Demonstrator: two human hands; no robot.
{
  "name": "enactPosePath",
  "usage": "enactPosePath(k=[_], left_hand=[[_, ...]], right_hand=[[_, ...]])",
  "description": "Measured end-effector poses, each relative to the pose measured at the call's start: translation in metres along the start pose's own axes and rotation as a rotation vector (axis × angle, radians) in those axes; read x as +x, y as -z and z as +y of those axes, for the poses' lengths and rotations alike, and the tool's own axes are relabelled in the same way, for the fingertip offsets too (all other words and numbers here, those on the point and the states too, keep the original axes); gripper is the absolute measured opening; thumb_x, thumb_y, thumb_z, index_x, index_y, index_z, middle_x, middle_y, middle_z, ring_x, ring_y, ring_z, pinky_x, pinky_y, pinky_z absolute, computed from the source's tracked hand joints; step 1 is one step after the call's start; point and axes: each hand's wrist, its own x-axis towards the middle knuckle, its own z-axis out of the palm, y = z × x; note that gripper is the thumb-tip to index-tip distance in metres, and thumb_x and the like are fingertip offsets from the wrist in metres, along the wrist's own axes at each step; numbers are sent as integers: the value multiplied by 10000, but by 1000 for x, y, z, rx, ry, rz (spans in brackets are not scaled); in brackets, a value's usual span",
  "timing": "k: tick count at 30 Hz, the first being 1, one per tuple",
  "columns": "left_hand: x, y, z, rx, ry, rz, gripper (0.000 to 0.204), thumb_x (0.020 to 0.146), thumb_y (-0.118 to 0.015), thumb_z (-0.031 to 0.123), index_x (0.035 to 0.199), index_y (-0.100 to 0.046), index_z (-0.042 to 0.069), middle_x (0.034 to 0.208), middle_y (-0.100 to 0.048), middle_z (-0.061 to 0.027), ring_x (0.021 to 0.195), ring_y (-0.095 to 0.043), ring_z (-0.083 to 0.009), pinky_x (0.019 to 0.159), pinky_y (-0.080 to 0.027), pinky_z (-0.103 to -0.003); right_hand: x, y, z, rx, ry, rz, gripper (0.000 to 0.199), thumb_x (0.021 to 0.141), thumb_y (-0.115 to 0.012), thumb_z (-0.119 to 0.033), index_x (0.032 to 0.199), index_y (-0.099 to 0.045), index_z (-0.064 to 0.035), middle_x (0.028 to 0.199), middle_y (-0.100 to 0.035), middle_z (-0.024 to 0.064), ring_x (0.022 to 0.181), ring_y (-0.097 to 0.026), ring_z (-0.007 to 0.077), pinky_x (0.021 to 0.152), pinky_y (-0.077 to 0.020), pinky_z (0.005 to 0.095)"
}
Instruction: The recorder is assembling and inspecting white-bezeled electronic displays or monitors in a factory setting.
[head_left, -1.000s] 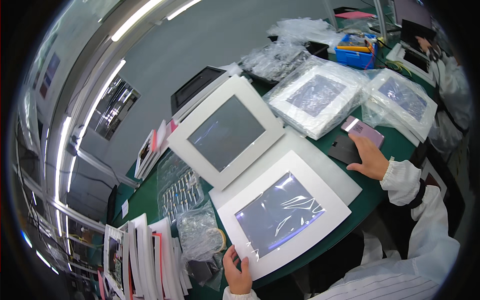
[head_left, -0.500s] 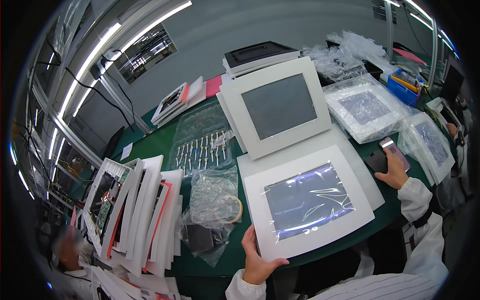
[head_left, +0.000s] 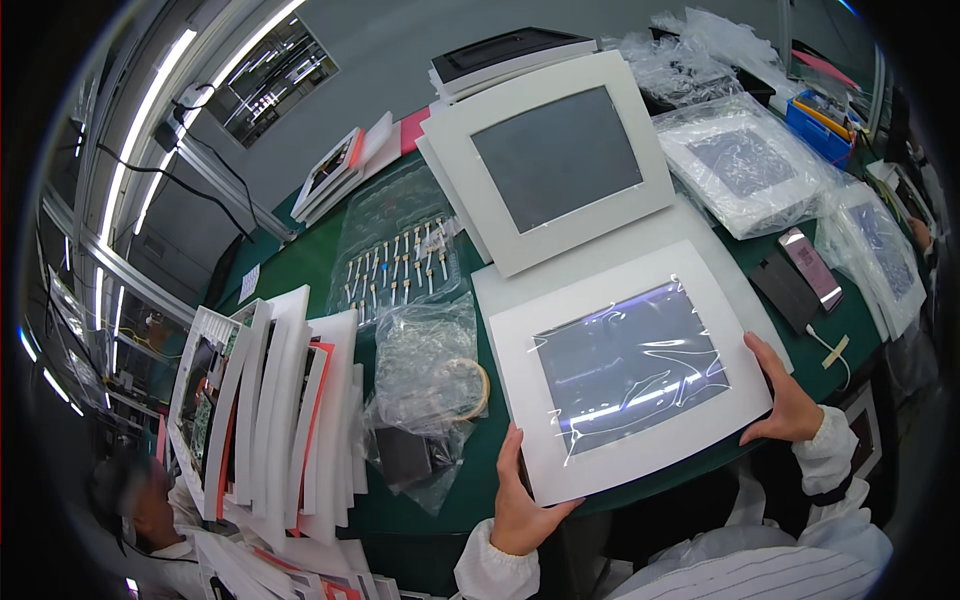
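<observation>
A white-framed screen panel (head_left: pixel 638 368) with shiny clear film over its dark screen lies in front of me, its near edge at the table's front. My left hand (head_left: pixel 522 512) holds its near left corner, with the fingers along the side and the thumb at the front edge. On the right side edge, my right hand (head_left: pixel 786 405) grips the panel with fingers and thumb. White foam sheet (head_left: pixel 690 225) shows under and behind it. A second white-framed panel (head_left: pixel 560 160) leans upright just behind.
Left stands a row of upright panels and foam sheets (head_left: pixel 275 400). Clear bags (head_left: pixel 425 350) and a tray of short cables (head_left: pixel 395 265) lie beside the panel. A phone (head_left: pixel 812 268), dark block (head_left: pixel 783 290), bagged panels (head_left: pixel 745 165) and blue bin (head_left: pixel 815 130) are right.
My right hand has left the phone and moved down-left onto the panel's right edge. The phone now lies beside the dark block. My left hand stays on the panel.
</observation>
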Motion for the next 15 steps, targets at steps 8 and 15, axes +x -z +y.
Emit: enactPosePath(k=[8,15], left_hand=[[-2,-3,-1,34,38,46,1079,521,-843,87,1340,-145,16,1353,-266,-164,1247,-326,-278,1033,-277,-382],[-1,5,1,63,100,36,1065,519,-849,117,1338,-175,20,1333,-318,-174,1232,-354,-290,1032,-276,-386]], right_hand=[[3,-4,-2,53,10,96,1096,464,-837,-110,1361,-215,-18,1358,-308,170,1261,-318,293,1046,-264,350],[2,-7,-2,-15,15,56,1073,476,-824,-136,1358,-223,-24,1368,-302,167,1277,-290,308,1067,-214,380]])
